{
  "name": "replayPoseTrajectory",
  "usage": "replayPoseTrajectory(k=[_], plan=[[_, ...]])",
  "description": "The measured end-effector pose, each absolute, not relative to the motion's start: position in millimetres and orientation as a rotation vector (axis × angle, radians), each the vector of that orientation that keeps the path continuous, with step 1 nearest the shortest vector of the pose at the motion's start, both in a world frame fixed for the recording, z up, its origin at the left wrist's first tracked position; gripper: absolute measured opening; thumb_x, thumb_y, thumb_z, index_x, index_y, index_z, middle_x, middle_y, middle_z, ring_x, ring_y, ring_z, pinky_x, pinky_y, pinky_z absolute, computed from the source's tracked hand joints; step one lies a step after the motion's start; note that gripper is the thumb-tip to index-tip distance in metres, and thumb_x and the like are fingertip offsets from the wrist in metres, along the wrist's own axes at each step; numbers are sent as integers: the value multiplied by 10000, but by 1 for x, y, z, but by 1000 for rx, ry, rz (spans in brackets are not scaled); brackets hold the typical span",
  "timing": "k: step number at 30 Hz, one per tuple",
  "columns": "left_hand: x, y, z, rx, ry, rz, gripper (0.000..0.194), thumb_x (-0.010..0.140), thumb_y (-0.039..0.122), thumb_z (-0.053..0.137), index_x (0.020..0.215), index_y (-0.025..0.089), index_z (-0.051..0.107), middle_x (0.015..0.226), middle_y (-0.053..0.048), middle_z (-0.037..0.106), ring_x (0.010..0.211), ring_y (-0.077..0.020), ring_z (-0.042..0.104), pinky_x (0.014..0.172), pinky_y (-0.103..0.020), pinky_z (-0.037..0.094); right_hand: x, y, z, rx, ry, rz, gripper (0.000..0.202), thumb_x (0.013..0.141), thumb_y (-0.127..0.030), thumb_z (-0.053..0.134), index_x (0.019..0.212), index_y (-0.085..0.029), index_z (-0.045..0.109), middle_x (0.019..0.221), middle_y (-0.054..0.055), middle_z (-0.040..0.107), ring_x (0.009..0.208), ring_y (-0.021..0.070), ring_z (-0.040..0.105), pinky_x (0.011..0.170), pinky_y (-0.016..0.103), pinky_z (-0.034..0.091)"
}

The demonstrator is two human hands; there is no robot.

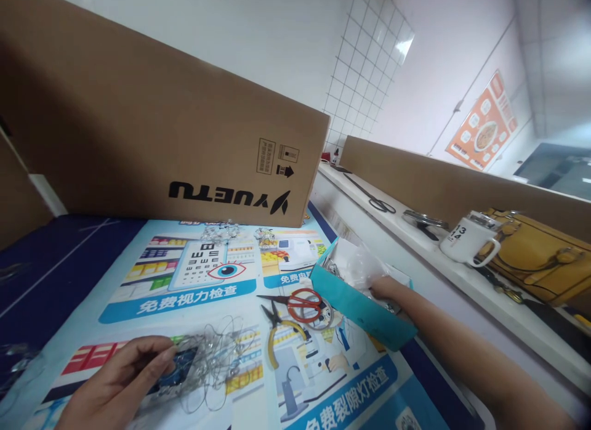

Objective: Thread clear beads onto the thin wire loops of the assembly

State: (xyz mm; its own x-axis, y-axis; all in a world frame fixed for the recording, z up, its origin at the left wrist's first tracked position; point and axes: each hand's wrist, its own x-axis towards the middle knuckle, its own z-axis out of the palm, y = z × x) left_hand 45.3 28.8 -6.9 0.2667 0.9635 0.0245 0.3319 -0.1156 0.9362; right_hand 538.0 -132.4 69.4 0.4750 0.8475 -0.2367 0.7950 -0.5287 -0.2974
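Low on the left, my left hand (124,377) pinches thumb to forefinger at the edge of a loose tangle of thin clear or silvery wire (215,371). Small shiny bits show among the loops. My right hand (385,288) reaches into a teal box (357,310) beside a crumpled clear plastic bag (362,263); its fingers are hidden in there. Between the hands lie scissors with red handles (305,305) and pliers with yellow handles (277,331). A roundish clear or metallic ring sits partly under the scissors.
A large cardboard box (184,122) stands along the back of the printed poster (249,313). More wire tangles (221,231) lie near it. On the white ledge (443,276) at right are a white mug (468,239), black scissors (381,205) and a yellow bag (535,251).
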Motion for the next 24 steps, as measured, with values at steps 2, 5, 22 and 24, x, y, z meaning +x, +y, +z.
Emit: replayPoseTrajectory(k=[2,5,22,24], plan=[[41,32,-13,1640,1155,837,417,644,599,574,903,273,543,812,39,623,764,-197,619,662,-240,518,539,-131,70,-2610,-1463,483,218,881,-320,455,1041,-223,566,1148,57,529,952,170,535,812,334,458],[37,36,-22,1664,1109,814,403,700,577,540,949,262,517,847,18,608,808,-200,597,695,-246,509,541,-135,74,-2663,-1490,435,235,881,-323,454,1062,-213,553,1145,56,528,947,171,538,809,348,461],[50,21,9,1630,826,981,178,789,342,531,847,174,530,723,-11,561,666,-140,552,619,-236,438,429,-184,145,-2480,-1745,98,206,814,-387,456,857,-315,643,944,50,635,839,228,570,721,318,416],[52,20,12,1615,786,1012,150,817,310,502,847,166,526,712,-13,549,655,-130,534,615,-237,422,388,-167,139,-2319,-1876,220,209,805,-426,468,837,-323,647,911,57,639,797,216,576,692,300,427]])
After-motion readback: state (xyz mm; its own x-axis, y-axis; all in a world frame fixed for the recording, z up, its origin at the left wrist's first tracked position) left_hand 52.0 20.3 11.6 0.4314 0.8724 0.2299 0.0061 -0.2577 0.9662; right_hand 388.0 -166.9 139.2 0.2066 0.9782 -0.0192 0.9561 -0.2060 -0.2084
